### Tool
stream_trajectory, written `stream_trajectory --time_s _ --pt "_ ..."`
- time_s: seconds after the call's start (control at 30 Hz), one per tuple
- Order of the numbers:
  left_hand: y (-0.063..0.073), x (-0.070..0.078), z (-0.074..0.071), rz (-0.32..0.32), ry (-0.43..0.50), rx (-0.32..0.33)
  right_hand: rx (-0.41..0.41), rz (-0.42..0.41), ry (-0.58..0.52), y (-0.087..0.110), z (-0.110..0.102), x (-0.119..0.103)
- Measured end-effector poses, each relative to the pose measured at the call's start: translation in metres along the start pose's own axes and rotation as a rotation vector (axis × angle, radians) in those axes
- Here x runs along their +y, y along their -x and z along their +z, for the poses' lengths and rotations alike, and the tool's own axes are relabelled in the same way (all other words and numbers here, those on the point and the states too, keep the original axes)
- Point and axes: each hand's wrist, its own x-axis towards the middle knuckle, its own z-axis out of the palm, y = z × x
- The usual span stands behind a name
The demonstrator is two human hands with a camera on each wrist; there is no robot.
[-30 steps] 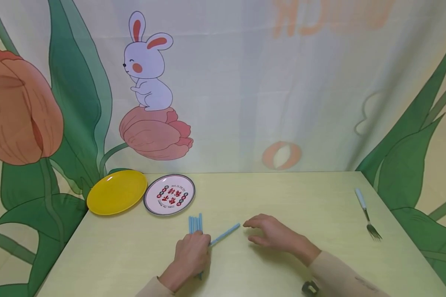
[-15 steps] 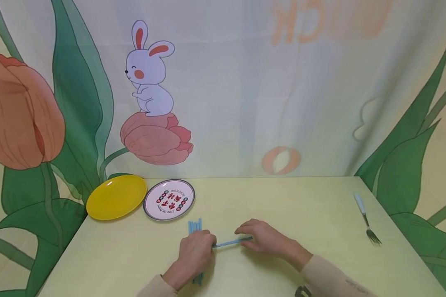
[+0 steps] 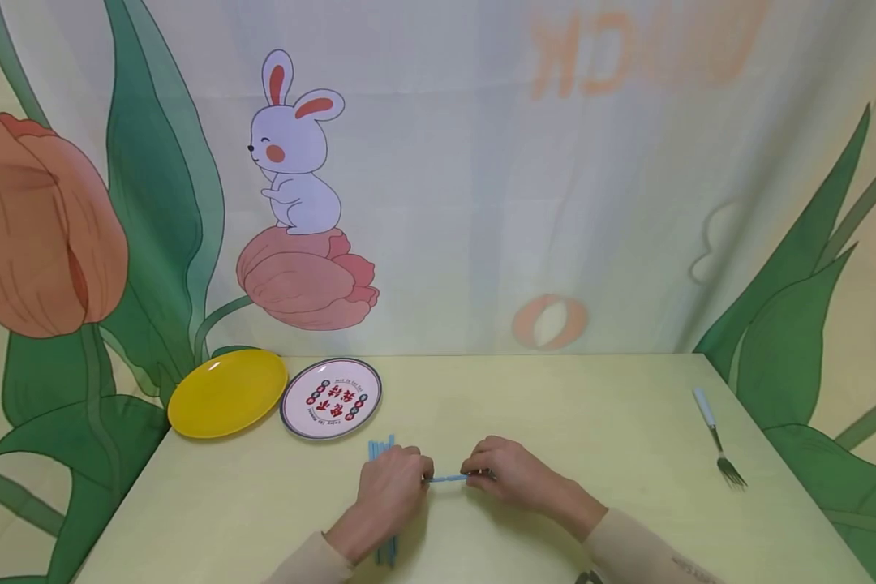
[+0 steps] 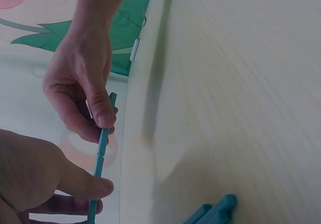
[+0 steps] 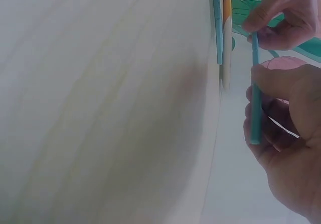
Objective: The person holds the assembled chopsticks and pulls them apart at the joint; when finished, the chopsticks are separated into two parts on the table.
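In the head view, my left hand (image 3: 392, 491) and my right hand (image 3: 514, 474) pinch a slim light-blue stick (image 3: 448, 478) between them, one toward each end. A small notch shows midway along the stick (image 4: 100, 154) in the left wrist view. The right wrist view has my right thumb over the stick (image 5: 256, 116), its blunt end pointing back toward the palm. Several more blue sticks (image 3: 381, 449) lie side by side on the table beneath my left hand, which hides their middle part.
At the back left of the table (image 3: 555, 405) are a yellow plate (image 3: 228, 395) and a white plate (image 3: 332, 399) with red lettering. A fork (image 3: 715, 438) with a pale handle lies near the right edge. Behind hangs a printed curtain (image 3: 438, 186).
My right hand has come left to the stick and taken its free end. The stick has swung from slanting to nearly level. My left hand has shifted slightly right with it.
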Motion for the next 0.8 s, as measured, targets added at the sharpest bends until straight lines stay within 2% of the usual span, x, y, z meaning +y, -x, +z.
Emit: stream_trajectory --time_s 0.1,0.23,0.43,0.5,0.6,0.8 --pt "-0.001 -0.001 0.001 0.056 0.003 0.014 0.02 0.012 0.021 0.002 0.001 -0.002" --pt "-0.004 -0.002 0.0 0.166 0.049 0.022 0.064 0.016 0.07 0.005 0.0 -0.005" --pt "-0.007 -0.006 -0.006 0.298 0.252 0.023 0.159 -0.001 0.093 0.011 -0.006 -0.007" --pt "-0.008 -0.007 -0.008 0.322 0.298 0.02 0.175 -0.006 0.084 0.013 -0.009 -0.008" --pt "-0.009 -0.007 -0.01 0.334 0.318 0.028 0.182 -0.014 0.085 0.015 -0.014 -0.011" --pt "-0.015 -0.003 -0.014 0.353 0.307 0.131 0.233 -0.003 0.169 0.011 -0.028 -0.019"
